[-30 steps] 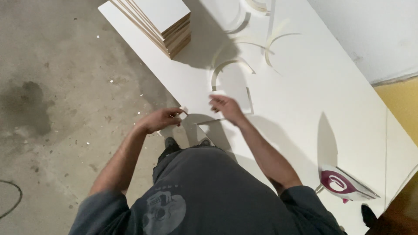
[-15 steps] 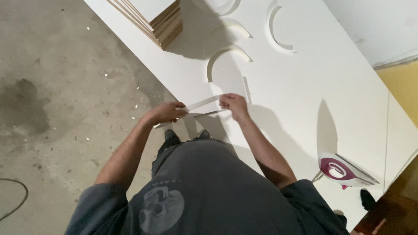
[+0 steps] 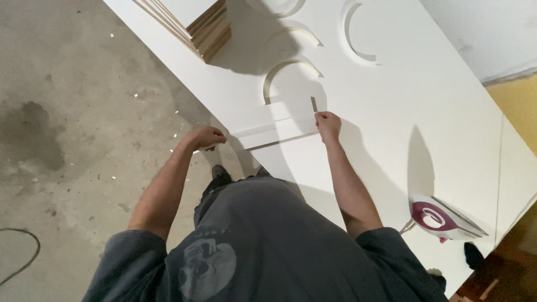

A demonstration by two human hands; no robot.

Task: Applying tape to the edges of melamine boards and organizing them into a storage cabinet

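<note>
Strip (image 3: 274,133), thin and white, stretched taut over the bench (image 3: 391,112) edge, pinched closed by left hand (image 3: 206,137) and right hand (image 3: 328,124); uneven pull could kink or misalign it.

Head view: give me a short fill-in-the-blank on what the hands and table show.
1. The left hand and right hand hold the two ends of a white ____.
2. The purple and white iron stands on the table to the person's ____ side.
3. The curved white pieces lie beyond the strip, shaped like ____.

Missing words: strip; right; arcs
</note>
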